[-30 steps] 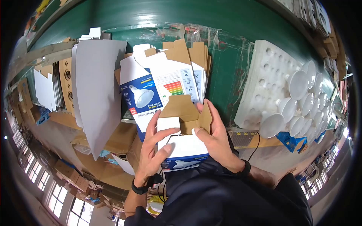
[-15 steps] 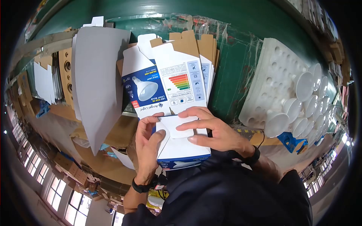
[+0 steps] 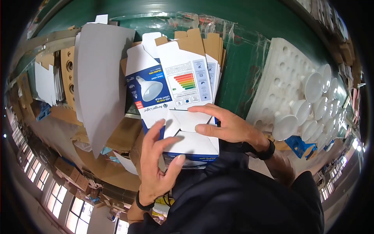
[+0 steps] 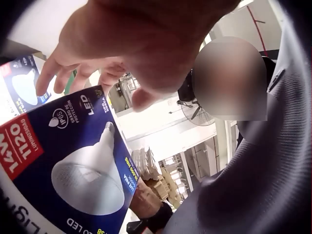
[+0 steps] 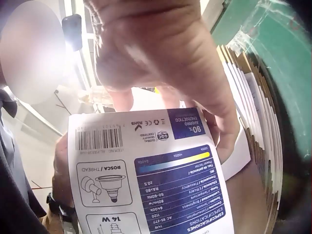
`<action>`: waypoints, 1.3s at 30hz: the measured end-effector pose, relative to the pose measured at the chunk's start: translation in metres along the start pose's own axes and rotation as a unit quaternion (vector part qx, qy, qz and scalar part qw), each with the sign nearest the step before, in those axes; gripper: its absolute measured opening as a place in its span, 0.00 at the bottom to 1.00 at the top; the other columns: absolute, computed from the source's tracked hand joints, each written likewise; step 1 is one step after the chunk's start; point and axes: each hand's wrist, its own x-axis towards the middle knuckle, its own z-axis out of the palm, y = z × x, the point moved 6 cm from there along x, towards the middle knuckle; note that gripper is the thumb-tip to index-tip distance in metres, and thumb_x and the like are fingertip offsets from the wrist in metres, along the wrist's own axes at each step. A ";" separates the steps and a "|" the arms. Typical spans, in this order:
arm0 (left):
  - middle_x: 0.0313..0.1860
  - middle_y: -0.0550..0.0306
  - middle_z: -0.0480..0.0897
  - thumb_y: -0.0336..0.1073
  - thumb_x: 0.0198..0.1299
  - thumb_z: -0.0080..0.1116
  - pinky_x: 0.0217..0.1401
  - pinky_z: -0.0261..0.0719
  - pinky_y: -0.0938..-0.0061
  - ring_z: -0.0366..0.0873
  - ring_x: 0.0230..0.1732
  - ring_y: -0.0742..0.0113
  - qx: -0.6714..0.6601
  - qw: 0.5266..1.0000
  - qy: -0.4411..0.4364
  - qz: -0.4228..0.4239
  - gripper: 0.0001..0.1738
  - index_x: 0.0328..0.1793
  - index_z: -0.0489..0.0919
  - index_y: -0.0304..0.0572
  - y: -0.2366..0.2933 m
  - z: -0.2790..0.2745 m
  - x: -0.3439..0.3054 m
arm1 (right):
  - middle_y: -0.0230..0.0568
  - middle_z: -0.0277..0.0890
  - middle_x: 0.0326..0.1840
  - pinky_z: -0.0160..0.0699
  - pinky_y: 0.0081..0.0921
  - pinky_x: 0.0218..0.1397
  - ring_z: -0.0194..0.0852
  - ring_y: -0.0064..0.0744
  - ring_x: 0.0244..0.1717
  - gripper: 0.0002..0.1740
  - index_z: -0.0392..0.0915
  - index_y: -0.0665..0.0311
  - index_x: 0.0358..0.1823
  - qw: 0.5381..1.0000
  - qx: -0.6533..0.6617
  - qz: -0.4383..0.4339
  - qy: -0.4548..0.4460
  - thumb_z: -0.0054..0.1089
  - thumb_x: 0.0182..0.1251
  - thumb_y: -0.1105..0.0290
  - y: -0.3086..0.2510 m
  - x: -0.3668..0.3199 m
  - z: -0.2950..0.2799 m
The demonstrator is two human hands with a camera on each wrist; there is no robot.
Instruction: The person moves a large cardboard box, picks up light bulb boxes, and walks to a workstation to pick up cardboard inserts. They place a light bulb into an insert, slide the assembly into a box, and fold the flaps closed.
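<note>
A light bulb box (image 3: 196, 145) stands upright before the person's body, its top covered by overlapping white flaps with a seam between them. Blue side panels with a bulb picture show in the left wrist view, and a specification panel (image 5: 180, 195) faces the right wrist camera. The right hand (image 3: 239, 128) grips the box from its far right side, thumb on the white flap, other fingers over the far edge. Over the near left corner hovers the left hand (image 3: 156, 165), its fingers spread; its thumb stands clear of the box in the left wrist view.
Flat printed cartons (image 3: 150, 89) lie fanned on the green table (image 3: 243, 54) just beyond the box. Grey sheets (image 3: 103, 74) stand to their left. A white foam tray (image 3: 269, 78) holds several white bulbs (image 3: 284, 126) at the right. Blue crates (image 3: 298, 148) are below it.
The box's brown inside was open to view; white flaps now cover it. The left hand has let go and spread its fingers, while the right hand has shifted to the box's far right side.
</note>
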 end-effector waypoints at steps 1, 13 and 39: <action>0.74 0.35 0.67 0.40 0.63 0.64 0.72 0.68 0.60 0.71 0.71 0.43 0.034 0.999 -0.028 -0.015 0.18 0.55 0.83 0.38 -0.005 0.004 -0.002 | 0.54 0.73 0.65 0.72 0.32 0.67 0.73 0.43 0.65 0.36 0.71 0.69 0.70 1.000 -0.001 0.019 -0.001 0.69 0.69 0.51 0.000 0.003 -0.003; 0.56 0.45 0.78 0.40 0.54 0.73 0.60 0.75 0.51 0.74 0.61 0.37 0.241 0.962 -0.090 0.086 0.19 0.49 0.82 0.41 0.032 0.023 0.003 | 0.58 0.79 0.62 0.74 0.34 0.65 0.78 0.43 0.62 0.36 0.70 0.71 0.70 0.995 -0.034 0.012 -0.089 0.62 0.73 0.49 0.022 0.012 -0.002; 0.64 0.41 0.72 0.28 0.47 0.61 0.60 0.72 0.53 0.68 0.62 0.42 0.351 0.902 -0.240 0.072 0.22 0.52 0.82 0.33 0.049 0.038 0.049 | 0.56 0.74 0.27 0.71 0.39 0.35 0.68 0.41 0.26 0.30 0.81 0.76 0.47 0.995 -0.084 0.046 -0.002 0.55 0.77 0.47 0.017 0.018 -0.039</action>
